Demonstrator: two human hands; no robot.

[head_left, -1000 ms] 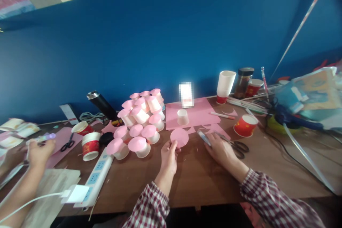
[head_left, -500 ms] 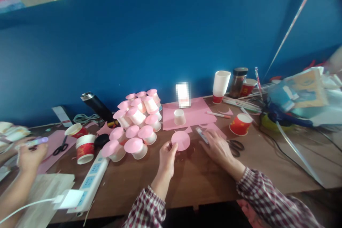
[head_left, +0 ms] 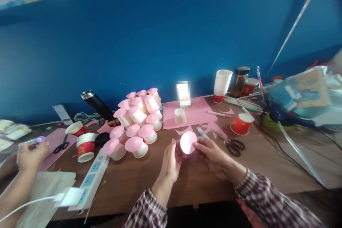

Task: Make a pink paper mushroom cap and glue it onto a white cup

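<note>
A round pale pink paper disc (head_left: 188, 142) is held up over the brown table, tilted and catching the light. Its right edge is pinched by my right hand (head_left: 213, 153). My left hand (head_left: 171, 160) is curled at the disc's left and lower edge, with some fingers partly behind it. Just beyond the hands lie a white marker-like tube (head_left: 202, 132) and pink paper scraps (head_left: 217, 130). Black scissors (head_left: 235, 147) rest to the right of my right hand. A white paper cup (head_left: 180, 116) stands upside down on a pink paper sheet (head_left: 197, 108).
Upturned cups topped with pink discs (head_left: 135, 144) crowd the left middle. Red paper cups (head_left: 242, 124), a white power strip (head_left: 92, 178), a black flask (head_left: 97, 105) and plastic bags (head_left: 307, 96) surround the work area. Another person's hand (head_left: 32, 156) is at far left.
My right hand has left the marker-like tube and moved left to the pink disc. The disc has shifted slightly right and turned its face toward the light. The scissors show more fully.
</note>
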